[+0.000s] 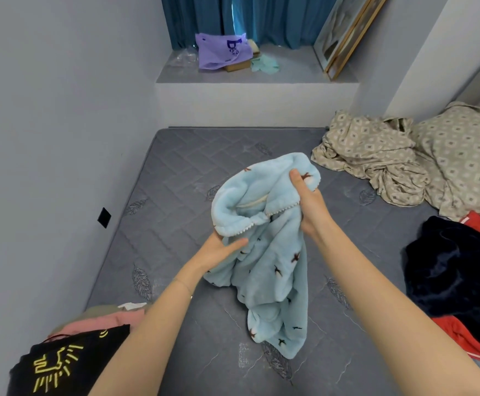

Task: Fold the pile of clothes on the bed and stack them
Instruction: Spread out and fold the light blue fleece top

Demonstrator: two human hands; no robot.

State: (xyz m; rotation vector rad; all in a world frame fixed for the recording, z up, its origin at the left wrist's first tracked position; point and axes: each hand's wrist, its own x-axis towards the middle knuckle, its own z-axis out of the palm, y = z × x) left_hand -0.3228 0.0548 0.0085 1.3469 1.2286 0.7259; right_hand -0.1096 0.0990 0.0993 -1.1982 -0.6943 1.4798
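Both my hands hold a fluffy light-blue garment point(273, 270) with small dark bird prints up over the grey mattress point(176, 178). My left hand point(221, 250) grips its white-trimmed edge from below. My right hand point(307, 198) pinches the upper edge, thumb on top. The rest of the cloth hangs down between my arms and its lower end touches the mattress. A pile of loose clothes, a dark navy piece point(455, 267) over red ones point(461, 335), lies at the right. A stack with a black printed shirt point(70, 364) over pink cloth point(104, 321) sits at the bottom left.
Crumpled beige patterned bedding point(375, 155) and a pillow point(467, 155) fill the far right corner. A wall runs along the mattress's left side. Beyond the bed, a window ledge point(290, 72) carries a purple bag point(221, 51) and leaning picture frames point(344, 35).
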